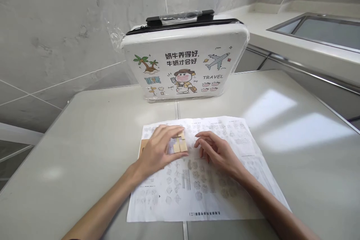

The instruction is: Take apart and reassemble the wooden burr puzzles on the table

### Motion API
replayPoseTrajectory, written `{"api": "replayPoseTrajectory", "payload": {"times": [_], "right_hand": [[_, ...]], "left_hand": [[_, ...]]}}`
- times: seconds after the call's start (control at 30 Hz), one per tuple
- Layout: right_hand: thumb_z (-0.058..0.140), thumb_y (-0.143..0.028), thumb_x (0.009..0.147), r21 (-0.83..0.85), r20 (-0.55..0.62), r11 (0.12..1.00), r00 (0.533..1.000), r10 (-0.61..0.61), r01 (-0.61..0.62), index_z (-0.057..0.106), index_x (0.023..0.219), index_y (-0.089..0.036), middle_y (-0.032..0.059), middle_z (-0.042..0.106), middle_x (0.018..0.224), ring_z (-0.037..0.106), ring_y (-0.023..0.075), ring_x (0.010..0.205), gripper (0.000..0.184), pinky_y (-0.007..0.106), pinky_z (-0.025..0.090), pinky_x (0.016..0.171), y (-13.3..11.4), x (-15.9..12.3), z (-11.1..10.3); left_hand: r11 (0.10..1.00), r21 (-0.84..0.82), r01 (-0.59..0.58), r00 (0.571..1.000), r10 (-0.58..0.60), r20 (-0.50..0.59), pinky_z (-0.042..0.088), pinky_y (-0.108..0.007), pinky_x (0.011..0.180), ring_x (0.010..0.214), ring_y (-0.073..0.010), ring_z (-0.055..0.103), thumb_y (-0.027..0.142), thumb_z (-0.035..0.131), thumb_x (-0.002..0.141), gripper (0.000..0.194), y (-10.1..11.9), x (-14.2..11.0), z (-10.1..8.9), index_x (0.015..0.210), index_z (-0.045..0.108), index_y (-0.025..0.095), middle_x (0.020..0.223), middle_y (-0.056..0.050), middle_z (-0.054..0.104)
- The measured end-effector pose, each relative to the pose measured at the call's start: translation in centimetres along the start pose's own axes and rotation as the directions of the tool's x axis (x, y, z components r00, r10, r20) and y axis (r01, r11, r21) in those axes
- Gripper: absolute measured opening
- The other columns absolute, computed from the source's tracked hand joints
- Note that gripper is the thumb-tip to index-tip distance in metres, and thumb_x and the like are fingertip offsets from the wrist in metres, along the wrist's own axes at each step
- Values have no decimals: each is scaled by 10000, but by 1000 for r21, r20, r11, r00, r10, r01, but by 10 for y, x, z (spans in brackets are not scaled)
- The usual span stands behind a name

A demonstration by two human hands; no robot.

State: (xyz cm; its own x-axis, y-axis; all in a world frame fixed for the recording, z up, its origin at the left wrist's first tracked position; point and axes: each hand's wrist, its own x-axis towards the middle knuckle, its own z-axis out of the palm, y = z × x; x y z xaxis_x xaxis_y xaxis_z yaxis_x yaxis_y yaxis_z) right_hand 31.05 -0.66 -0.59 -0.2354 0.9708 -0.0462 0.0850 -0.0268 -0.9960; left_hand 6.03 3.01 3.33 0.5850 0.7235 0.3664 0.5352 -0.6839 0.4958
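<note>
My left hand (159,148) is closed around a small pale wooden puzzle block (180,145), thumb below and fingers above. The block looks assembled from several interlocking pieces, with seams and a dark gap across its upper part. Under both hands lies a creased white instruction sheet (233,204) printed with many small diagrams and lines of text. To the right of the block, my right hand (215,152) hovers over or rests on the sheet, fingers loosely bent and apart, with nothing visible in them. A short space separates its fingertips from the block.
Behind the sheet stands a white, plastic-wrapped case (185,63) with cartoon prints and a black handle. A flat brown item (143,145) is partly hidden by my left hand. The light table (92,127) has a seam down its middle; a tiled wall rises behind.
</note>
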Motion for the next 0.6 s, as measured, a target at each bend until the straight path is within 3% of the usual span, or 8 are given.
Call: {"api": "replayPoseTrajectory", "payload": {"times": [0.13, 0.23, 0.43, 0.6], "right_hand": [[551, -454, 1060, -72, -188, 997, 982, -10, -4, 637, 1164, -223, 61, 743, 943, 648, 167, 630, 268, 300, 523, 556, -3, 0, -8], [551, -394, 1038, -208, -274, 978, 960, -50, -9, 650, 1132, -227, 40, 735, 851, 642, 178, 627, 216, 309, 524, 584, -1, 0, -15], [508, -317, 1018, -380, -285, 925, 952, -112, -5, 677, 1048, -231, 21, 715, 787, 628, 187, 631, 191, 309, 475, 578, 2, 3, -21], [491, -310, 1035, -438, -244, 899, 961, -134, 14, 670, 1029, -233, 17, 716, 810, 607, 181, 621, 195, 310, 450, 569, 2, 3, -21]], "left_hand": [[999, -53, 4, 987, 5, 164, 573, -475, 998, 1247, -309, 617, 470, 826, 905, 755, 20, 13, 27, 1543, 449, 324, 1387, -85, 675], [997, -75, 13, 978, 3, 209, 581, -477, 971, 1209, -308, 627, 432, 850, 893, 774, 25, 19, 43, 1544, 442, 332, 1345, -82, 677], [997, -79, 14, 975, 4, 221, 576, -495, 984, 1189, -313, 630, 409, 888, 858, 806, 28, 24, 61, 1521, 438, 318, 1301, -83, 676], [996, -86, 35, 969, -13, 248, 549, -515, 1074, 1305, -326, 592, 462, 876, 861, 864, 26, 23, 58, 1563, 396, 313, 1398, -106, 634]]}}
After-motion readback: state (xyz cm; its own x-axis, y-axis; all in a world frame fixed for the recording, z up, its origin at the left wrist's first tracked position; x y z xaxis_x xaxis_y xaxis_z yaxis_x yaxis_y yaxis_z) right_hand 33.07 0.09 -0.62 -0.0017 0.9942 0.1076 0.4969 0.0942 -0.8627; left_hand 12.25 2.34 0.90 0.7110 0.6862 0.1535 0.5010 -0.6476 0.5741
